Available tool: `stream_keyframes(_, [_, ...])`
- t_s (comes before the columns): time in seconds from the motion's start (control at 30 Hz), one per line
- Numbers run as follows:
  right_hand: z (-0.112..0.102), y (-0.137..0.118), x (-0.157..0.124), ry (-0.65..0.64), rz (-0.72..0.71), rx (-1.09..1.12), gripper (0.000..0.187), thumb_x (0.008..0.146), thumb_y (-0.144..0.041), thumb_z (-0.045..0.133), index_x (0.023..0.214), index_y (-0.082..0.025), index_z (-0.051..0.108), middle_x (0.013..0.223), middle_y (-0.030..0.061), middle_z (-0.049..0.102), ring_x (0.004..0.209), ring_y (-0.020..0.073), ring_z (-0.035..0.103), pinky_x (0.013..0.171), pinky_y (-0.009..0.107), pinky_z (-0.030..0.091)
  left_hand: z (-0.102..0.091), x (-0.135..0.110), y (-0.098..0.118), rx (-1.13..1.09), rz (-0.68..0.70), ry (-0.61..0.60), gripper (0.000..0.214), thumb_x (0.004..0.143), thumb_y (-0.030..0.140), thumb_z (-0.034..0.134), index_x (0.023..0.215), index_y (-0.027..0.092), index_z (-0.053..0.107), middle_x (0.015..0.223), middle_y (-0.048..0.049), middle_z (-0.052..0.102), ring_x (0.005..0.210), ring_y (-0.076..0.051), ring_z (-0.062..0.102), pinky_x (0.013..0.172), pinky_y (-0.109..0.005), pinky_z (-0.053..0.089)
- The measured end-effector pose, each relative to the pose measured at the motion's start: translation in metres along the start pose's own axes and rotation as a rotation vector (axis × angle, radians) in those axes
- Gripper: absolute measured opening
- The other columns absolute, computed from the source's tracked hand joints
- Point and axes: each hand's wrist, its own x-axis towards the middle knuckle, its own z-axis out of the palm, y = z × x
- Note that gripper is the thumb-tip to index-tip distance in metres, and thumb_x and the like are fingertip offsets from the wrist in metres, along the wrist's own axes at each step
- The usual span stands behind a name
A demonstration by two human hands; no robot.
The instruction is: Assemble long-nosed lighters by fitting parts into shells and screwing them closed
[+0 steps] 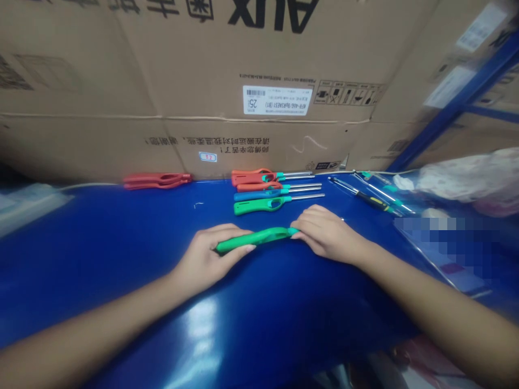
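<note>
Between my two hands, just above the blue tabletop [121,254], is a green long-nosed lighter [255,238]. My left hand [203,256] grips its handle end, thumb along the near side. The fingers of my right hand [328,233] close around the teal collar at the other end and cover most of the metal tube. Beyond my hands lies a row of long-nosed lighters with metal tubes pointing right: a green one [249,207] in front, a blue one [253,195] behind it, then several red-orange ones [247,177].
Red lighter handles [150,181] without visible tubes lie at the back left. A yellow-and-black screwdriver [371,200] and metal tubes with teal ends [385,192] lie at right. A large cardboard box [182,81] walls off the back. Clear plastic [28,205] is at left.
</note>
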Motion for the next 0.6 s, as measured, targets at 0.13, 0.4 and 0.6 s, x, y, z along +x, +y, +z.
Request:
stream_keyframes(0.13, [0.0000,-0.0028,0.0002,-0.041,0.020,0.012,0.024,0.103,-0.025,0.043,0.093,-0.015,0.063,0.078,0.0067,0.065,0.072,0.0192,0.054,0.072,0.033,0.039,0.0003,-0.0039,0.0010,-0.015,0.057,-0.021,0.019,0.088,0.024,0.073,0.105,0.018,0.076,0.095,-0.0054,0.075,0.081,-0.015,0.071,0.074,-0.023,0.056])
stream_keyframes(0.4, [-0.0027,-0.0094,0.0021,-0.007,0.074,0.016,0.021,0.102,-0.026,0.046,0.093,-0.017,0.062,0.078,0.0055,0.065,0.072,0.0187,0.055,0.076,0.035,0.038,0.0013,-0.0066,0.0004,0.017,0.130,-0.001,0.024,0.090,0.020,0.070,0.114,0.020,0.074,0.096,-0.0060,0.073,0.081,-0.015,0.069,0.072,-0.024,0.056])
stream_keyframes(0.6, [-0.0049,-0.0021,0.0034,-0.017,0.250,0.172,0.013,0.099,-0.031,0.056,0.098,-0.020,0.062,0.092,0.0064,0.071,0.084,0.0205,0.063,0.080,0.034,0.044,0.0038,-0.0043,0.0000,0.073,0.138,-0.017,0.035,0.094,0.019,0.065,0.128,0.028,0.068,0.110,-0.0062,0.065,0.095,-0.016,0.066,0.084,-0.028,0.057])
